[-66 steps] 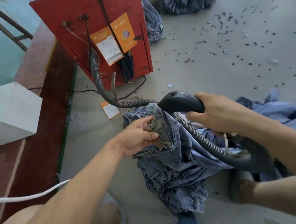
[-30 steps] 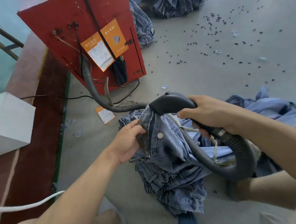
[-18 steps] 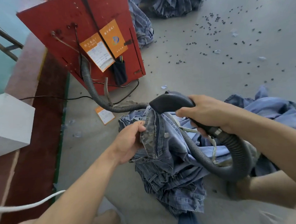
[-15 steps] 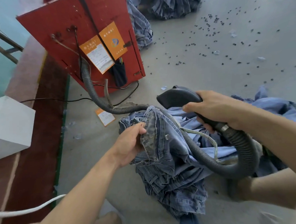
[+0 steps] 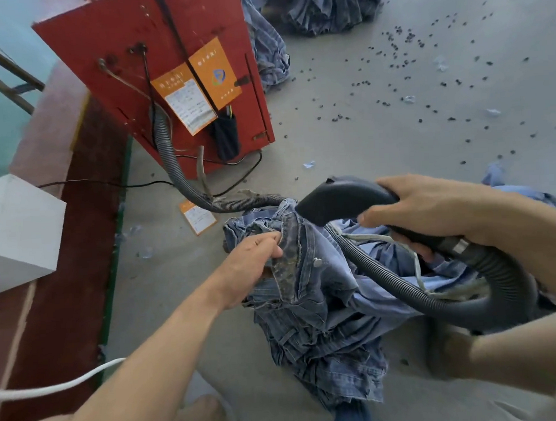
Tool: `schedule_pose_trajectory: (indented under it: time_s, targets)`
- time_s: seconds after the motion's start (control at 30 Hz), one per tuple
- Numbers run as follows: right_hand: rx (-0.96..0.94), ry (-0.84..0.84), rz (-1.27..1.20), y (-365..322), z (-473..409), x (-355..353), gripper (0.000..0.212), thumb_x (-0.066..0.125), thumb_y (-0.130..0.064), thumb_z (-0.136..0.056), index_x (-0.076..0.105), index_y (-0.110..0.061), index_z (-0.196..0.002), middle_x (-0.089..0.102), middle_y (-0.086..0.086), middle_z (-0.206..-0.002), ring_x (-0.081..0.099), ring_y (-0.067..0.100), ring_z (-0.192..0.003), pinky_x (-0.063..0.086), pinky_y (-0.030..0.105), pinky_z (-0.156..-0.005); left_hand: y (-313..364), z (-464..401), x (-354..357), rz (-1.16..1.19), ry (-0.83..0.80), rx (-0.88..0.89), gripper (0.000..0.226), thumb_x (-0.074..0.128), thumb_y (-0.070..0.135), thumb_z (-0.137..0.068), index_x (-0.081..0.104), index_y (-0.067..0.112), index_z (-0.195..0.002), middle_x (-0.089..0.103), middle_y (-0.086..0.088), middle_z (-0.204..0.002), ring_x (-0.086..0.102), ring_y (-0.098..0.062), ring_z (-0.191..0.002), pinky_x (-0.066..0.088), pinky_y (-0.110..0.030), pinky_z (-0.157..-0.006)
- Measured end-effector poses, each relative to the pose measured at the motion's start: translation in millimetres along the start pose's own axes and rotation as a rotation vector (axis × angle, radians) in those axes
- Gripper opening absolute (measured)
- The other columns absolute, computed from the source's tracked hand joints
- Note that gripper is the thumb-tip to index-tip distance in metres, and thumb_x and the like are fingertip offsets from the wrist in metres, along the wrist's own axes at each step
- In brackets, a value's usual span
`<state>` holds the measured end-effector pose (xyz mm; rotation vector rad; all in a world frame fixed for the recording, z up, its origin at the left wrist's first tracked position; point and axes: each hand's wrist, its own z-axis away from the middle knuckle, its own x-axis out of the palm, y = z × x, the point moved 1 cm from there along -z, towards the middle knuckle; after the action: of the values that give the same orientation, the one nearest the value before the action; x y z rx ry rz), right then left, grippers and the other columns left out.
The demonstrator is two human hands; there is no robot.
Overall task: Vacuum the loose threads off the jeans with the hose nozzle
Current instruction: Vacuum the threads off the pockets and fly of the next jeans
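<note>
Left hand [image 5: 254, 266]: fingers curled, gripping the waistband edge of the jeans [image 5: 310, 292] and holding it up off the floor [image 5: 379, 134]. Right hand [image 5: 431, 212]: fingers and thumb wrapped round the handle of the black nozzle [image 5: 343, 199]. Nozzle mouth points left and sits against the top of the raised waistband, just above the left hand.

Jeans: waistband turned out, inner facing showing, metal button [image 5: 318, 262] visible just right of the gripped edge. The rest of the denim hangs in a crumpled heap down to the floor between the person's legs. Pale cord [image 5: 414, 261] lies across the lighter blue fabric under the right hand.

Grey ribbed hose [image 5: 386, 280] loops from the handle down under the right forearm, crosses the jeans, passes behind the waistband and runs up to the red cabinet [image 5: 133, 57]. Two orange labels [image 5: 199, 89] on the cabinet front; a third orange card [image 5: 198, 216] on the floor beside the hose.

Floor at right: scattered small dark bits [image 5: 401, 62]. More denim piled at top [image 5: 317, 8]. White box [image 5: 17, 233] at left edge; white cable [image 5: 54, 388] lower left.
</note>
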<state>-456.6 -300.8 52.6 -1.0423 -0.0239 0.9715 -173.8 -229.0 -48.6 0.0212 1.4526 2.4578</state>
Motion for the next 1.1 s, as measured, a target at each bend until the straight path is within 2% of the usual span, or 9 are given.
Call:
schedule_pose_trajectory:
  time_s: [0.03,0.07,0.13,0.27,0.4,0.57,0.7,0.87,1.1]
  targets:
    - [0.009,-0.029,0.026,-0.4,0.3,3.6,0.010,0.068,-0.036,-0.093,0.061,-0.030,-0.098,0.060,0.008,-0.055,0.054,0.027,-0.039,0.052,0.035,-0.043,-0.6,-0.5,0.7,-0.013,-0.013,0.013,0.026,0.051,0.031,-0.085,0.052,0.005,-0.084,0.060,-0.022,-0.133,0.048,-0.046,-0.129,0.033,-0.060,-0.117]
    - [0.014,-0.027,0.043,-1.7,-2.6,8.6,0.011,0.068,-0.036,-0.093,0.062,-0.029,-0.099,0.060,0.007,-0.054,0.054,0.027,-0.039,0.052,0.034,-0.044,1.6,0.4,2.2,-0.023,-0.017,0.020,0.024,0.052,0.032,-0.084,0.048,0.009,-0.079,0.048,0.014,-0.094,0.052,-0.044,-0.119,0.037,-0.055,-0.110]
    - [-0.001,0.044,0.023,-4.5,-13.4,17.7,0.012,0.067,-0.031,-0.096,0.061,-0.022,-0.103,0.057,0.005,-0.053,0.053,0.025,-0.039,0.051,0.033,-0.043,3.7,1.6,5.2,-0.039,-0.020,0.049,0.025,0.054,0.033,-0.080,0.036,0.017,-0.072,0.027,0.020,-0.105,0.048,-0.044,-0.104,0.038,-0.049,-0.093]
    - [0.020,0.178,-0.113,-0.2,-18.7,6.3,0.017,0.067,-0.028,-0.097,0.060,-0.014,-0.103,0.054,0.010,-0.059,0.049,0.025,-0.043,0.048,0.033,-0.044,1.3,3.7,0.9,-0.047,-0.014,0.082,0.029,0.053,0.030,-0.081,0.026,0.022,-0.073,0.028,-0.013,-0.079,0.024,-0.042,-0.072,0.026,-0.046,-0.074]
    - [0.056,-0.049,-0.096,1.1,-2.2,4.9,0.010,0.070,-0.035,-0.096,0.064,-0.030,-0.101,0.059,0.008,-0.060,0.054,0.026,-0.043,0.053,0.033,-0.046,5.8,6.6,0.4,-0.069,0.021,0.095,0.026,0.052,0.032,-0.079,0.031,0.026,-0.065,0.029,-0.003,-0.074,0.023,-0.029,-0.064,0.018,-0.047,-0.065]
    - [0.049,0.091,-0.131,-5.3,-20.2,28.1,0.020,0.067,-0.030,-0.099,0.058,-0.014,-0.108,0.057,0.008,-0.060,0.051,0.022,-0.039,0.049,0.030,-0.041,5.1,6.2,3.0,-0.055,0.033,0.076,0.020,0.053,0.027,-0.081,0.045,0.020,-0.064,0.052,-0.021,-0.091,0.030,-0.053,-0.086,0.035,-0.041,-0.067]
    - [0.038,0.121,-0.201,5.0,-12.8,7.0,0.024,0.069,-0.033,-0.097,0.059,-0.016,-0.110,0.057,0.010,-0.060,0.052,0.024,-0.040,0.049,0.031,-0.042,6.2,7.7,-0.8,0.116,0.062,0.010,0.030,0.056,0.030,-0.074,0.060,0.007,-0.092,0.060,-0.018,-0.119,0.054,-0.039,-0.104,0.046,-0.048,-0.092]
    - [-0.003,-0.073,-0.032,4.5,-2.8,24.4,0.010,0.069,-0.040,-0.091,0.062,-0.036,-0.098,0.062,0.010,-0.060,0.056,0.026,-0.043,0.052,0.034,-0.045,3.4,7.2,-0.3,0.229,-0.016,0.036,0.016,0.058,0.027,-0.070,0.054,0.013,-0.076,0.053,-0.009,-0.080,0.046,-0.025,-0.075,0.041,-0.036,-0.069]
    - [-0.002,0.152,-0.137,10.3,-10.1,14.8,0.019,0.069,-0.033,-0.095,0.060,-0.020,-0.105,0.059,0.012,-0.060,0.054,0.026,-0.041,0.052,0.036,-0.043,-0.5,6.0,-5.8,0.371,-0.032,0.020,0.032,0.051,0.019,-0.079,0.059,0.006,-0.107,0.056,-0.018,-0.105,0.049,-0.031,-0.095,0.044,-0.043,-0.083]
